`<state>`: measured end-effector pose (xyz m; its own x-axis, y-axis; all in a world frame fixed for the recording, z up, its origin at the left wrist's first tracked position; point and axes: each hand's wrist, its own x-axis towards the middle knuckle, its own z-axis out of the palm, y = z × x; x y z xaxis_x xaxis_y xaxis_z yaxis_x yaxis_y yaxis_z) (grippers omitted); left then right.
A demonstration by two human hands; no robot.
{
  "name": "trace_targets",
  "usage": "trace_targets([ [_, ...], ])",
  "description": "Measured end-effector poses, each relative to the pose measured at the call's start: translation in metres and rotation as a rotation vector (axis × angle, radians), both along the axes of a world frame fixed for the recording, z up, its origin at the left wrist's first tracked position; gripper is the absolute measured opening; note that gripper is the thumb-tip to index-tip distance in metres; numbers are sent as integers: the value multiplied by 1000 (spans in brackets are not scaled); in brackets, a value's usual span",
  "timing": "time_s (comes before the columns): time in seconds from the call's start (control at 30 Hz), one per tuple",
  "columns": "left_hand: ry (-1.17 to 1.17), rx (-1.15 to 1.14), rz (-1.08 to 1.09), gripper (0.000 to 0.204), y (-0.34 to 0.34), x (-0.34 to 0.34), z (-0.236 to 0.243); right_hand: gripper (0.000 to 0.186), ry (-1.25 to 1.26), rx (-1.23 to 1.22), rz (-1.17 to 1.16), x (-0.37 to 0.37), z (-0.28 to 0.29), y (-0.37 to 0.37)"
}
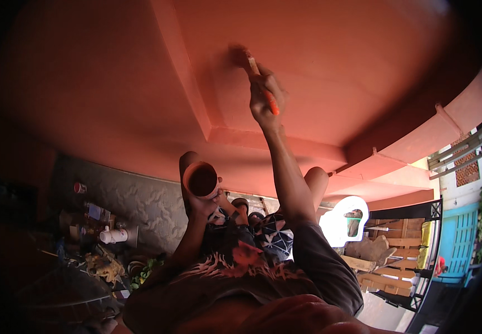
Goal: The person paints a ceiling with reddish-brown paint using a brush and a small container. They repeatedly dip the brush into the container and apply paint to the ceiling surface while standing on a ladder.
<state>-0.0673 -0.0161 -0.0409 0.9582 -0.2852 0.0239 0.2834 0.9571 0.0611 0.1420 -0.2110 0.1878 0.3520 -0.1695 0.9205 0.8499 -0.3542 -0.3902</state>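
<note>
Paintbrush (254, 65) clasped by right grip (261, 106), bristles (237, 54) ahead at reddish surface (319, 72) | cup (201, 168) held by left grip (202, 206), mouth exposed, apparently for dipping

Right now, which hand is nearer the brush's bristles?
Right. The right hand grips the brush behind its bristles; the left hand is farther off, lower in view, holding the cup.
</note>
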Motion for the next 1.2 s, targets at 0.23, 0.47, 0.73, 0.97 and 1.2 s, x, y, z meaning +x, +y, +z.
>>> trace_targets([
  [0.23,-23,-80,42,60,15,-17,-13,3,-211,251,-421,-32,-19,-40],
  [0.47,-55,-140,7,65,31,-18,-36,6,75,-163,-460,-22,-28,54],
  [0.73,-48,-149,6,67,36,-10,-48,13,-29,-113,64,-12,-11,86],
  [0.97,-110,-155,46,68,36,-8,-40,8,-92,112,-171,-8,-23,36],
  [1.2,-79,-128,13,67,40,-11,-40,11,-8,-30,134,-9,-13,74],
])
